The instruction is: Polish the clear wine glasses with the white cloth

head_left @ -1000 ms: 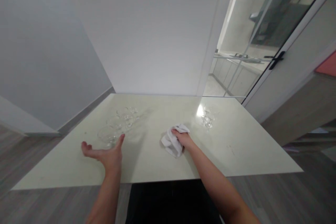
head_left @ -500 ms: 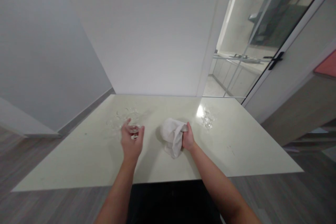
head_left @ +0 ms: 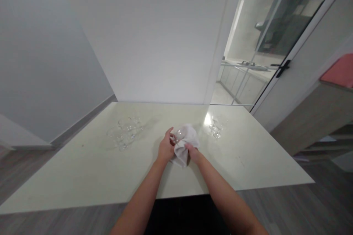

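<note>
My left hand (head_left: pixel 166 147) is wrapped round a clear glass (head_left: pixel 179 133) over the middle of the table. The glass leans against a white cloth (head_left: pixel 192 134), which covers part of it. My right hand (head_left: pixel 192 152) grips the cloth from the right, with the thumb on top and the other fingers mostly hidden under the fabric. Several clear glasses (head_left: pixel 125 134) stand grouped on the left part of the table. On the right, a smaller group of clear glassware (head_left: pixel 216 129) stands beside a bright reflection; its exact shapes are hard to make out.
The pale glossy table (head_left: pixel 91 176) reaches from my body to the white wall (head_left: pixel 154 51). A glazed door (head_left: pixel 248 51) with a black handle (head_left: pixel 283 68) is at the back right. Wooden shelving (head_left: pixel 314 114) with a red item (head_left: pixel 339 70) on it stands further right.
My left hand has moved right with the glass, from beside the left group to the cloth. My right hand has shifted slightly left, and the cloth now lies against the glass.
</note>
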Motion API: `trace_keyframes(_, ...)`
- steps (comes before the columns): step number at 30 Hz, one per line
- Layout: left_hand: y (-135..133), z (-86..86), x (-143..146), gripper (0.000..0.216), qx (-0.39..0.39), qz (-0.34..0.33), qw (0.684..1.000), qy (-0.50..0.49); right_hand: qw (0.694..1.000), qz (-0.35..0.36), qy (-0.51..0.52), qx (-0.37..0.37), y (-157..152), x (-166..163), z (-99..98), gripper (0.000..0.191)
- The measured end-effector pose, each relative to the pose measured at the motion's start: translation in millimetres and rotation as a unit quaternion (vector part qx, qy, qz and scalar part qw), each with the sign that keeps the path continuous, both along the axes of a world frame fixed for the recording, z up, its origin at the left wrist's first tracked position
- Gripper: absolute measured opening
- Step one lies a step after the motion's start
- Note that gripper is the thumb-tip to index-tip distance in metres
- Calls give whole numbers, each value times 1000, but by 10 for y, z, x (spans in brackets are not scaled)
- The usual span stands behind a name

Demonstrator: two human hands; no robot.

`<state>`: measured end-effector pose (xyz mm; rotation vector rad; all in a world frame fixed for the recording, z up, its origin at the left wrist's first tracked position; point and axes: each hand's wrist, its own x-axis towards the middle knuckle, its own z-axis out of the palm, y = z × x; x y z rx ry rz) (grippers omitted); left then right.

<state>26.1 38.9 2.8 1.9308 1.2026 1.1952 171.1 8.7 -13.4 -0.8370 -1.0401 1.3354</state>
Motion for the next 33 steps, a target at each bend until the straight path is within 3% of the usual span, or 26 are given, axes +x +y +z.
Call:
trace_keyframes(4,40,-50,-33,60,-32,1,993,-110,986,0,-159,51,-58,10,-38,28)
trace_keyframes(7,64,-47,-29,55,-44,-1,989,-139,980,13,-189,58,-69,6,-20,27)
trace_keyframes(16,-3,-1,-25,55,-47,-39,994,-94,995,4,-81,54,-22,-37,-11,33)
trace_keyframes(22,30,16,-9,56,-55,-10,997,-44,997,25,79,-8,42,-29,-9,56)
trace_keyframes(25,33,15,-8,56,-35,-13,999,0,994,21,109,9,48,-33,68,73)
trace_keyframes(29,-11,-3,-8,55,45,-36,994,96,990,-69,-14,119,-2,10,163,61)
trace_keyframes(33,-49,-17,-5,59,107,-68,975,184,930,-196,-224,218,-46,85,227,35)
